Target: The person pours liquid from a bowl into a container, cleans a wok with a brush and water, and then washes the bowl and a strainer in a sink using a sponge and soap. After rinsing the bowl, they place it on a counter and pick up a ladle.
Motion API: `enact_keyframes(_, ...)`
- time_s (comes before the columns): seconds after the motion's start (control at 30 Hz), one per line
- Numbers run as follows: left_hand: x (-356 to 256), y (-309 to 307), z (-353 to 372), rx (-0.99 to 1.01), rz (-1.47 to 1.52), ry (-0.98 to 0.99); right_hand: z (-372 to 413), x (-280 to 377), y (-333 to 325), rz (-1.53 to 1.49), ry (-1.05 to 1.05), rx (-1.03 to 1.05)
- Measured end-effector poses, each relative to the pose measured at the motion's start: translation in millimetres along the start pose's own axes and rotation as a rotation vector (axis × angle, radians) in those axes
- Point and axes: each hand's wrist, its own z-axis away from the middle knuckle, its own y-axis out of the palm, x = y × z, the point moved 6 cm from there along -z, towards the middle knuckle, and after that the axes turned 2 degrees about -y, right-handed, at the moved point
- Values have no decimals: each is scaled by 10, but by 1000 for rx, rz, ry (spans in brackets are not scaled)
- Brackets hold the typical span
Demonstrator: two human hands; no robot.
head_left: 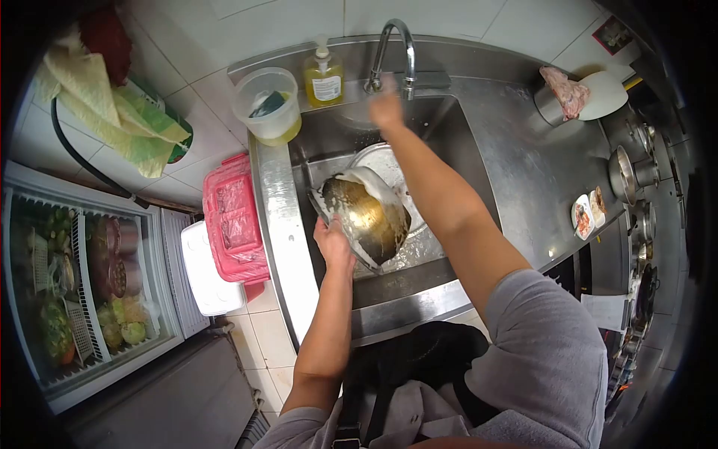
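Observation:
My left hand (334,239) grips the rim of a metal bowl (365,213) tilted over the sink (467,176). The bowl's rounded underside is golden, with dark burnt patches and white suds. At the foot of the curved faucet (396,28) is my right hand (387,111), blurred by motion. I cannot make out whether its fingers are closed on the faucet. Under the bowl, a round light-coloured dish (381,159) lies in the sink, partly hidden by the bowl and my right forearm.
A plastic tub (243,101) holding a sponge and a yellow soap bottle (323,78) stand behind the sink. Left are a pink-lidded container (233,217) and an open-view fridge (105,284). On the right counter stand small trays of food (583,215) and a metal bowl (621,176).

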Motion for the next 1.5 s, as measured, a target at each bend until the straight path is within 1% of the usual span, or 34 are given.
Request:
enact_keyframes(0.07,43,95,-100,-47,-19,73,338,56,434,237,-200,650)
enact_keyframes(0.13,60,238,-176,-62,-25,91,566,44,393,18,-137,599)
enact_keyframes(0.17,65,344,-195,-60,27,69,606,89,254,17,-138,590)
enact_keyframes(0.23,80,545,-212,-56,77,45,587,7,-88,-299,105,411)
enact_keyframes(0.3,111,744,-238,-57,118,3,567,-74,-347,-364,157,327)
enact_keyframes(0.33,264,726,-408,-161,84,-8,590,12,-553,-256,-14,232)
enact_keyframes(0.37,227,860,-408,-161,84,-6,657,88,-716,-145,-184,135)
enact_keyframes(0.4,203,979,-401,-161,46,-17,788,67,-782,-146,-185,137)
enact_keyframes(0.43,191,1080,-416,-161,6,-29,987,121,-773,23,-353,244)
enact_keyframes(0.47,209,1093,-475,-246,-99,-8,1150,135,-730,194,-517,350)
enact_keyframes(0.5,260,1072,-486,-248,-105,-11,1303,156,-647,220,-792,382)
enact_keyframes(0.57,224,1194,-478,-57,-75,29,1374,325,-690,410,-1076,284)
enact_keyframes(0.6,203,1209,-422,55,-35,40,1271,380,-663,407,-1072,283)
enact_keyframes(0.67,203,1052,-443,81,-75,55,865,216,-395,594,-833,621)
enact_keyframes(0.7,211,988,-428,111,-108,69,563,140,-379,589,-818,620)
enact_keyframes(0.77,128,932,-303,72,-156,111,168,-201,-181,328,-392,1208)
enact_keyframes(0.8,117,859,-267,24,33,85,262,-300,-231,321,-394,1209)
enact_keyframes(0.83,106,787,-250,-22,224,60,321,-466,-401,40,-156,1065)
enact_keyframes(0.87,127,692,-311,-18,261,73,324,-697,-538,-228,78,900)
enact_keyframes(0.9,145,639,-332,-13,263,68,306,-1162,-357,-229,-174,829)
enact_keyframes(0.93,169,602,-342,-26,239,74,555,-1370,-429,-270,-12,897)
enact_keyframes(0.97,198,539,-380,-37,215,81,760,-1491,-558,-292,-36,919)
enact_keyframes(1.0,379,368,-571,63,350,33,946,-1618,-738,-202,19,861)
enact_keyframes(1.03,389,421,-521,64,357,29,1146,-1736,-922,-90,231,887)
enact_keyframes(1.07,419,435,-424,-66,466,-15,1350,-1831,-1088,22,442,907)
enact_keyframes(1.1,466,435,-351,-194,571,-59,1564,-1979,-1162,-21,724,860)
enact_keyframes(1.13,567,455,-389,-188,652,-94,1772,-2121,-1208,-65,1000,797)
enact_keyframes(1.17,651,464,-424,-187,655,-94,1983,-2085,-1157,-342,1143,822)
enact_keyframes(1.23,848,507,-445,-119,651,-130,2118,-1817,-932,-1086,1069,635)
enact_keyframes(1.27,903,498,-416,-180,556,-155,2109,-1725,-862,-1090,1083,635)
enact_keyframes(1.33,1014,475,-369,-224,564,-171,1647,-1493,-869,-1524,876,157)
enact_keyframes(1.37,1084,463,-373,-256,584,-188,1550,-1351,-814,-1536,874,151)
enact_keyframes(1.43,1252,280,-389,-197,612,-214,1283,-1059,-884,-1299,707,14)
enact_keyframes(1.5,1434,170,-339,272,389,-458,1220,-760,-954,-1273,700,5)
